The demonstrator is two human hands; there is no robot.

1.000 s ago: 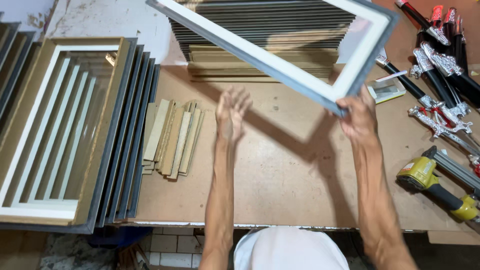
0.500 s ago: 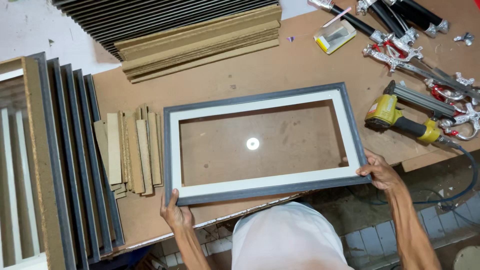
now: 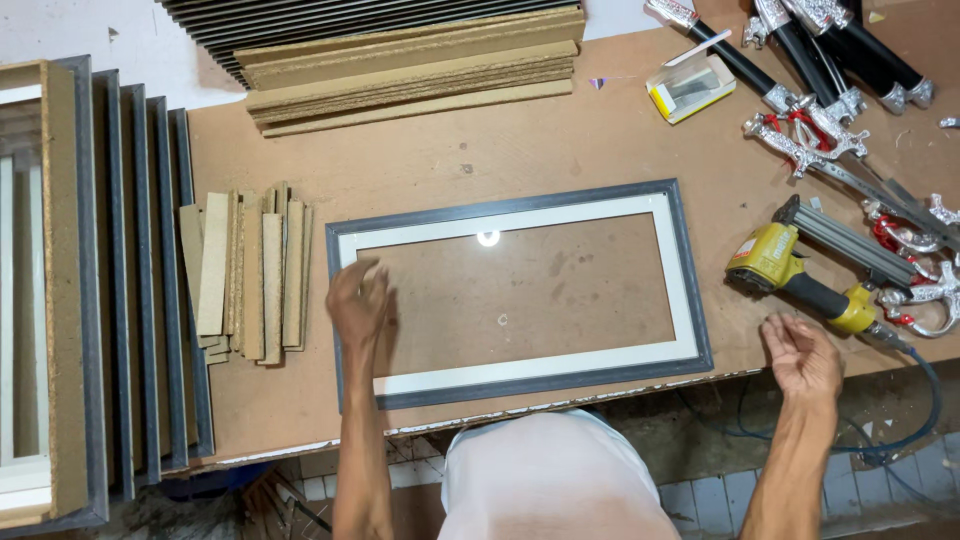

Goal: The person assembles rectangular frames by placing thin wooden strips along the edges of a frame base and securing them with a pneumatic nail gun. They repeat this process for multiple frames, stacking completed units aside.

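A grey picture frame (image 3: 690, 290) with a white inner border and a glass pane lies flat on the brown table (image 3: 520, 140), close to its front edge. My left hand (image 3: 358, 300) hovers over the frame's left side, fingers apart, holding nothing. Beyond the frame's lower right corner my right hand (image 3: 806, 356) hangs open, just below a yellow nail gun (image 3: 790, 268).
Several small fibreboard strips (image 3: 245, 275) lie left of the frame. Grey frames (image 3: 130, 280) are stacked at the far left. Long board strips (image 3: 410, 65) are piled at the back. Black-handled clamps (image 3: 830, 70) and a small yellow box (image 3: 690, 85) fill the right side.
The frame went from being held up in both hands to lying flat on the table. Both hands have let go of it.
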